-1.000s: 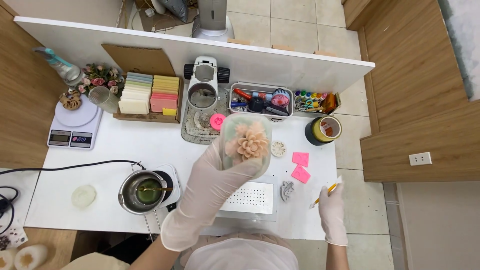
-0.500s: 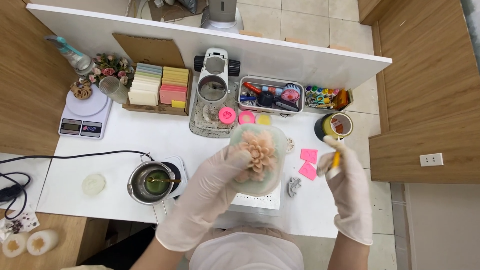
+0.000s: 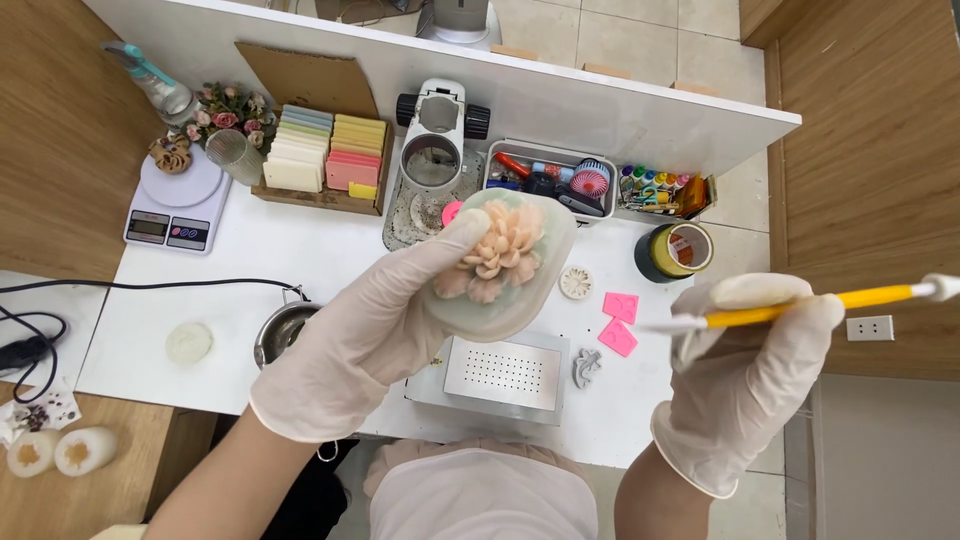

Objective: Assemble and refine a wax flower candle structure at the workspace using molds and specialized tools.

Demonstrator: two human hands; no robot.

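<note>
My left hand [image 3: 375, 325], in a white glove, holds up a pale translucent oval piece [image 3: 505, 265] with a peach flower cluster on its face. It hovers above the white table [image 3: 310, 250]. My right hand [image 3: 745, 375], also gloved, grips a thin yellow-handled tool [image 3: 800, 305] lying sideways, its pale tip pointing left toward the oval piece. A gap stays between tip and piece.
On the table: a perforated metal plate [image 3: 505, 372], a metal pot [image 3: 282, 330], a white scale [image 3: 172, 205], a tray of coloured blocks [image 3: 325, 160], a magnifier stand [image 3: 437, 140], a tool bin [image 3: 550, 180], a tape roll [image 3: 675, 250], pink moulds [image 3: 620, 320].
Both hands rose closer to the camera. My right hand lifted from the table's right edge and turned the yellow tool sideways toward the flower piece.
</note>
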